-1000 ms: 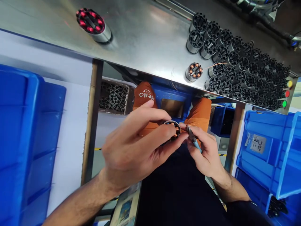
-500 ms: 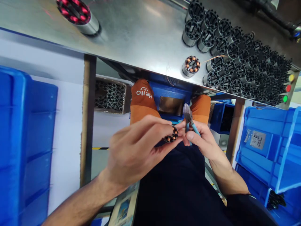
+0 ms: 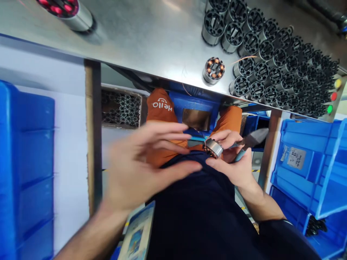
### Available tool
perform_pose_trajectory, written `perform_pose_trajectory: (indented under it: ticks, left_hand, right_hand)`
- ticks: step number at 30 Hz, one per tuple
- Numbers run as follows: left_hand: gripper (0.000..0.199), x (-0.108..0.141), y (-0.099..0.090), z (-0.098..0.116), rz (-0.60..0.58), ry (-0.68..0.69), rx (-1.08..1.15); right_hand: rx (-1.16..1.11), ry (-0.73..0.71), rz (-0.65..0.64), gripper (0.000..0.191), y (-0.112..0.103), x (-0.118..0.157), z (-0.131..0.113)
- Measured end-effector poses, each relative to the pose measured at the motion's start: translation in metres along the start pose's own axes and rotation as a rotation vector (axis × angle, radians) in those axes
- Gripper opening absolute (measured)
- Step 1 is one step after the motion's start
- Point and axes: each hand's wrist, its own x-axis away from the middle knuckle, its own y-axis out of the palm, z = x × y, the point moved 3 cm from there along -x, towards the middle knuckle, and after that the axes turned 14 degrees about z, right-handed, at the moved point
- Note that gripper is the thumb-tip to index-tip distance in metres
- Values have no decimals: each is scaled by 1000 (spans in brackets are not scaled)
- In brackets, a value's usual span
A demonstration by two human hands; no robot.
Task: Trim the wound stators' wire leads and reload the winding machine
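Observation:
Above my lap, my right hand point(image 3: 234, 153) grips a motor stator point(image 3: 213, 147), a short metal cylinder with black slotted ends and copper coils. Blue-handled cutting pliers point(image 3: 251, 141) are tucked in the same hand, their blurred jaws pointing right. My left hand point(image 3: 146, 159) is spread to the left of the stator, apart from it, with nothing between the fingers. Another copper-wound stator point(image 3: 214, 70) stands upright near the front edge of the metal bench point(image 3: 151, 47).
Rows of unwound stators point(image 3: 261, 70) cover the bench's right side. A larger stator with red-lit coils point(image 3: 70, 12) stands at the far left. Below the bench is a box of metal rings point(image 3: 121, 108). Blue bins point(image 3: 306, 162) stand right, more blue bins point(image 3: 27, 162) left.
The stator has passed from my left hand to my right. My left hand has opened and drawn left. The pliers have swung from pointing up to pointing right.

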Motion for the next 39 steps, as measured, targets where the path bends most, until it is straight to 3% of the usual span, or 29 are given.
perform_pose_trajectory:
  ticks: [3,6,10,14,20,26,31,39]
  left_hand:
    - [52,1,35,-4,-101,-154,112]
    - [37,2,48,-4,-100,-221,136]
    - [34,1,48,0,-164,-200,77]
    - [32,-1,51,5,-205,-136,2]
    - [29,6,56,5,-234,-18,-132]
    - [33,11,55,-7,-236,-114,100]
    - [35,13,58,-13,-135,-194,321]
    - [13,17,63,-15,-68,-285,476]
  right_hand:
    - [92,-162,26,35,1,2,-3]
    - [98,-216,-33,39,-11,-2,-4]
    - [82,-180,-44,42,-26,-10,-5]
    - [151,-136,-37,46,-23,-10,-9]
    - [183,-108,-17,11,-20,-4,-13]
    - [-2,-81,17,9,-17,0,-6]
    - [-115,-156,116,12,-2,-1,-3]
    - [39,-268,169,35,8,-7,-5]
